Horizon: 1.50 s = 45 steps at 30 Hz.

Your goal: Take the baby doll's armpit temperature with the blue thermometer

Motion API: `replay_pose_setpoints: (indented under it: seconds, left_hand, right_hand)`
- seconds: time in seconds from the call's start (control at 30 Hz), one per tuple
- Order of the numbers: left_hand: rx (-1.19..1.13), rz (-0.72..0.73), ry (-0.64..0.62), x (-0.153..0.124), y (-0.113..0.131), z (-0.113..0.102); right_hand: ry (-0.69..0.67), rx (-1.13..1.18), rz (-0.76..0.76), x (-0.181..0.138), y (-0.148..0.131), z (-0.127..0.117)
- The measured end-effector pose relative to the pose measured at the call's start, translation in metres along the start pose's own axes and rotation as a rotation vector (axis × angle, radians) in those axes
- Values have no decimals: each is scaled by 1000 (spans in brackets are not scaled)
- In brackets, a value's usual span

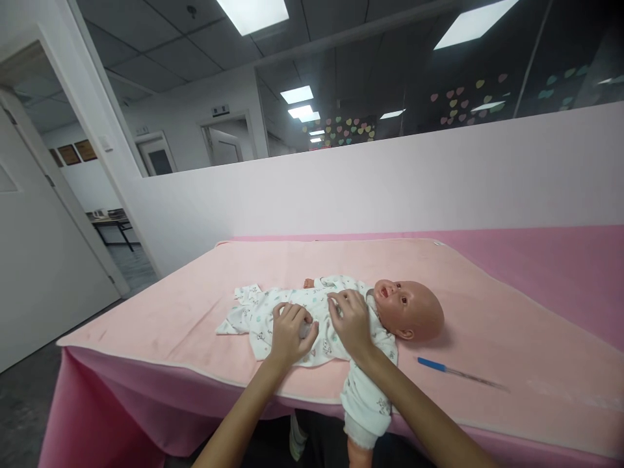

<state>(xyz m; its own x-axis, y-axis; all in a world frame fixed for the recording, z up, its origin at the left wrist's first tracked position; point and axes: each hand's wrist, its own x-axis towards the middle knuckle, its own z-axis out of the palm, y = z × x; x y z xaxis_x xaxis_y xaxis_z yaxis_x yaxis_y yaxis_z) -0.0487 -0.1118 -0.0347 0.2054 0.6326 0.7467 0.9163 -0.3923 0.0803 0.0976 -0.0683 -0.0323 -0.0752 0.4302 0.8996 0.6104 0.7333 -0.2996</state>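
A bald baby doll (409, 311) lies on its back, head to the right, dressed in a white printed baby outfit (322, 351). One sleeved arm hangs over the table's near edge; the other arm points away, its small hand showing. My left hand (292, 333) rests at the belly, fingers curled on the outfit with pale cloth between thumb and fingers. At the chest, my right hand (351, 322) has bent fingers gathered on the cloth. Exactly what the fingertips grip is partly hidden. The legs of the outfit lie flat toward the left.
A slim stick with a blue handle (431, 364) and thin shaft lies right of the doll. Pale pink cloth (185, 305) covers the table over a darker pink cover (546, 263). Behind stands a low white wall (414, 188) with glass above. A door (43, 253) is at left.
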Motion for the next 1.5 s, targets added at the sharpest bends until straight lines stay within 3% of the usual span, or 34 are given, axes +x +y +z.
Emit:
replay_pose_setpoints:
  seconds: [0.1,0.2,0.27,0.37,0.47,0.6,0.77,0.87,0.97,1.17,1.33,1.43,1.5]
  left_hand:
    - [4,-54,6,-1,0,-2]
    - [17,-138,70,-1,-2,-3]
    - [36,-180,98,-2,-5,-3]
    - [52,-185,84,-4,-11,-2]
    - [33,-193,96,-6,-19,0]
    - [47,-313,193,-7,-25,2]
    - [72,-378,237,-4,-27,3]
    - [57,-409,274,-3,-28,3]
    - [38,-414,291,-3,-28,3]
    - [16,-389,271,-2,-27,1]
    - [6,-357,244,-1,-25,1]
    - [-4,-341,218,-1,-25,2]
    - [-4,-340,210,-1,-25,2]
  right_hand:
    - [131,7,43,-10,2,-33]
    - [202,-81,125,-38,23,-81]
    - [126,-233,260,-63,49,-113]
    - [-148,-414,410,-97,93,-152]
    - [-308,-324,458,-113,121,-176]
    - [-394,-117,573,-99,117,-196]
    - [-345,46,729,-58,90,-208]
    - [-313,140,751,-41,79,-204]
    - [-374,176,757,-31,73,-196]
    - [-594,21,906,-21,87,-188]
    - [-571,75,1001,-37,95,-175]
    - [-629,115,953,-30,83,-177]
    - [-762,192,832,-1,70,-186]
